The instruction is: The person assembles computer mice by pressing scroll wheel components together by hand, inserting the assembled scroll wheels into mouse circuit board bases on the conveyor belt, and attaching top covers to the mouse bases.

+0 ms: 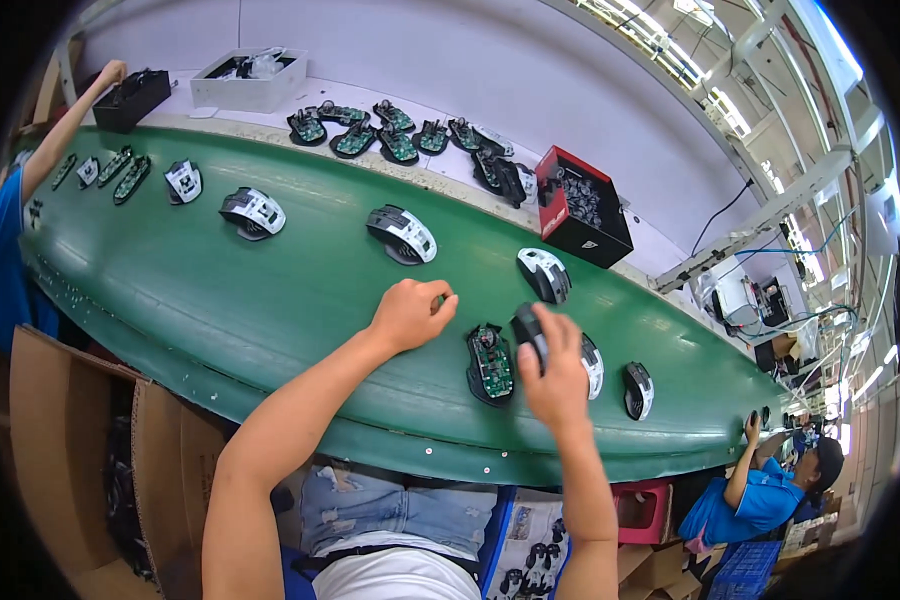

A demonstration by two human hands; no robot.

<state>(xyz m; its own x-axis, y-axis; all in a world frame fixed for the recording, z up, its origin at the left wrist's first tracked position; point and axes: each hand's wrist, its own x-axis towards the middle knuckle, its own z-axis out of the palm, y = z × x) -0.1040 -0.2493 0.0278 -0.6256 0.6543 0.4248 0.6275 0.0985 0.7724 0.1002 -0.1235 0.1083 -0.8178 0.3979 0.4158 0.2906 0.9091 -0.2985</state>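
Observation:
My right hand [555, 378] is closed around a dark computer mouse part [529, 331], seen partly past the fingers and slightly blurred. Just left of it, a mouse base with a green circuit board [490, 364] lies on the green belt. A white-and-black mouse [592, 366] sits beside my right hand, half covered by it. My left hand [411, 315] hovers over the belt with fingers curled together; whatever is in them, if anything, is hidden. Beyond my hands stand a white-topped mouse [544, 275] and another white-and-black mouse [403, 235].
More mice and boards lie along the green belt [300, 270]. Several circuit-board bases [353, 140] rest on the back ledge, near a black-and-red box [588, 240] of small parts and a white bin [205, 92]. Co-workers sit at left and right; cardboard boxes [60, 450] stand lower left.

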